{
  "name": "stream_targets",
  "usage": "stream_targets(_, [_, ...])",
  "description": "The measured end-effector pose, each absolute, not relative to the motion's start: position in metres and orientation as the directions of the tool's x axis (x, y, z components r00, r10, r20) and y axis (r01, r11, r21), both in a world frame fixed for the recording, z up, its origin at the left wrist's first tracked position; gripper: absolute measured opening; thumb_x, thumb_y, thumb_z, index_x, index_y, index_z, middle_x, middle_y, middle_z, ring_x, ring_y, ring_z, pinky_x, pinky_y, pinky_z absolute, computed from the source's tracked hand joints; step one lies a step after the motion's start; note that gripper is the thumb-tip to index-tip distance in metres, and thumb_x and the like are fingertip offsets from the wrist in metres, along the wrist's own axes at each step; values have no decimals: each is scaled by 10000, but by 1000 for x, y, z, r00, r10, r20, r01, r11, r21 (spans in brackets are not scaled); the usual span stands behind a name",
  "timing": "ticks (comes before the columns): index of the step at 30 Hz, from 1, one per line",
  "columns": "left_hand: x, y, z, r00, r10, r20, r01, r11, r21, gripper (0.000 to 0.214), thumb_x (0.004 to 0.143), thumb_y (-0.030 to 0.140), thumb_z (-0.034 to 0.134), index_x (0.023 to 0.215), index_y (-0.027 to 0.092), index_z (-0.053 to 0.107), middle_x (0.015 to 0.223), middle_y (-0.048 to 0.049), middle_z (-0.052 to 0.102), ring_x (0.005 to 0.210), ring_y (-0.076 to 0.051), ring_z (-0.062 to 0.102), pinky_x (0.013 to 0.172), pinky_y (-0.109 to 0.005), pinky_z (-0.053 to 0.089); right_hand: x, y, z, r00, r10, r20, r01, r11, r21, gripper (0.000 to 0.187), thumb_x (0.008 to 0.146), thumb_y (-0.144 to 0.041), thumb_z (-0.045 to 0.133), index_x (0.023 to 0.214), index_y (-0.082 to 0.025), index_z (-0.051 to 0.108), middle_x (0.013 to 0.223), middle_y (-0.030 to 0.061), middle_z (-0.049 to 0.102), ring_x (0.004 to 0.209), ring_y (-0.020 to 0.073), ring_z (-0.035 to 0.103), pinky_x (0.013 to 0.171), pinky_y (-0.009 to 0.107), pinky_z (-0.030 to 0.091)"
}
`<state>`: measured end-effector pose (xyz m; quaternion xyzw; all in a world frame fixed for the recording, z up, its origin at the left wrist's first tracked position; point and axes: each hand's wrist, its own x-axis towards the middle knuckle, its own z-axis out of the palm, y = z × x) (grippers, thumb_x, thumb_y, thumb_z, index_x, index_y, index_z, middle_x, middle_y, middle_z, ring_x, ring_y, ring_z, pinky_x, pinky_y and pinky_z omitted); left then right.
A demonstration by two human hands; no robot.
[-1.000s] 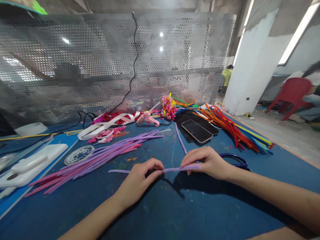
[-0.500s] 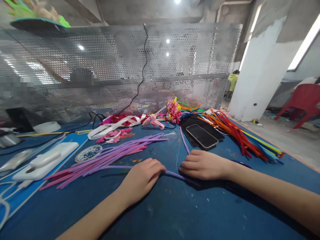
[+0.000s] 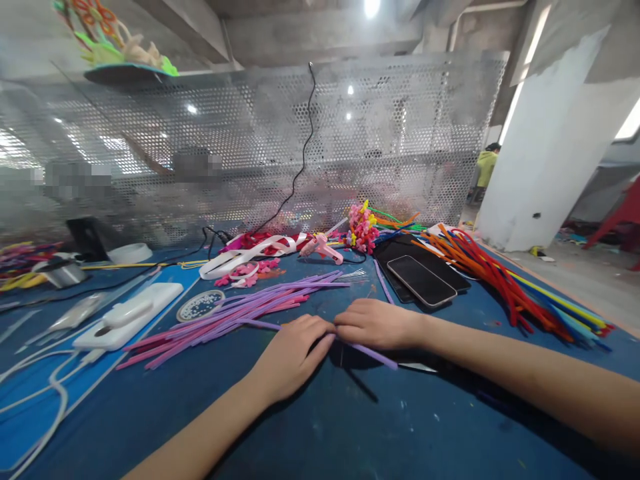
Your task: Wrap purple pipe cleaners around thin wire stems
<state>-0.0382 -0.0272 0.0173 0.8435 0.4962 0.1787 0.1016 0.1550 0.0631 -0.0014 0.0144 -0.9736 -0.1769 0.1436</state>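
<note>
A purple pipe cleaner [image 3: 375, 355] runs slantwise under both hands, one end sticking out to the lower right and casting a shadow on the table. My left hand [image 3: 299, 350] is closed, pinching it between thumb and fingers. My right hand [image 3: 375, 323] meets the left fingertips, its fingers curled and pressed together on the same stem. A thin strand hangs just below the fingers; its upper end is hidden. Left of my hands lies a bundle of purple and pink pipe cleaners [image 3: 240, 312]. Part of a pale, flat thing [image 3: 419, 367] shows under my right wrist.
Behind my right hand a phone [image 3: 421, 280] rests on a black pad. Orange, red, yellow and blue pipe cleaners [image 3: 500, 287] lie to the right. A pink glue gun [image 3: 321, 248], white ribbon [image 3: 250, 255], bead dish [image 3: 201, 305] and power strip [image 3: 130, 317] stand further left.
My right hand has moved left until its fingertips meet my left hand. More of the pipe cleaner's right end now shows. The view has turned slightly left.
</note>
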Motion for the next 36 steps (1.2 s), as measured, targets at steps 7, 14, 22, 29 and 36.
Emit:
stream_targets(7, [-40,-31,21,325,911,253,767,-410,493,353,941,343,252,782,184,524,775,-4,579,737,-145,532,688,-264,391,135,61,12,-938,-23,347,79,957,277,234,952,-232,320,993,-164,539,842,44,572,771,150,489,665,255,366])
stream_targets(14, [-50,-19,17,387,882,267,839,-457,294,271,923,327,340,878,190,569,871,-28,595,851,-181,515,784,-323,389,152,57,28,-901,57,429,212,922,323,225,926,-157,359,932,-128,582,846,74,590,762,158,499,664,264,380])
stream_targets(22, [-33,-29,10,504,809,302,785,-575,231,217,879,367,466,987,204,560,907,-26,626,840,-172,560,753,-294,422,175,25,-10,-785,325,528,344,937,-66,175,891,-141,438,918,-157,610,807,56,634,752,144,564,665,231,425])
stream_targets(29, [-31,-29,2,553,777,301,765,-616,187,192,920,256,389,999,196,554,887,-26,623,825,-142,581,717,-244,439,171,27,-19,-701,482,525,325,872,-367,98,842,-157,532,875,-159,624,790,35,654,721,130,595,661,214,442])
stream_targets(36, [-41,-20,2,602,754,263,745,-649,153,227,927,273,366,1014,204,564,862,-22,613,783,-133,575,671,-227,431,176,31,-20,-719,474,508,236,855,-463,134,848,-140,506,858,-161,638,771,33,653,705,116,593,654,206,447])
